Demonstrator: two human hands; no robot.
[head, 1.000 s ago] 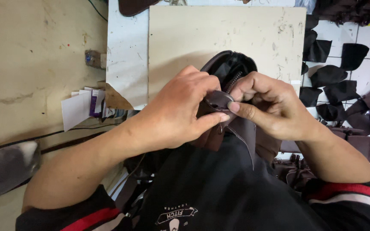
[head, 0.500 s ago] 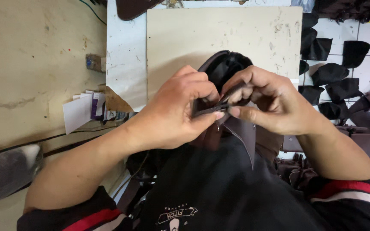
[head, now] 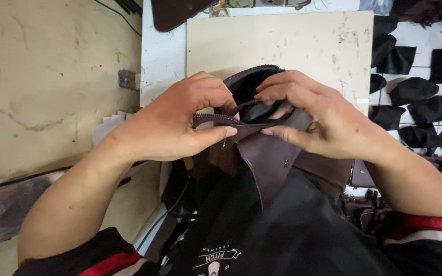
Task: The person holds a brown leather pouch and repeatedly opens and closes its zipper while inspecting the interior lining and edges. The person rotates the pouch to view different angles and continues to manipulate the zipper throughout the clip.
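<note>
Pinching the pouch zipper

My left hand (head: 172, 125) and right hand (head: 323, 120) both grip the brown leather pouch (head: 262, 148) by its zipper (head: 216, 120), just before the board (head: 282, 43); soft, floppy, best held at the seam.

Even, fairly bright light from above, soft and without glare. Shadows gather under the forearms and in the dark clothing at the bottom. Focus is sharp mid-frame; edges stretch slightly.
</note>
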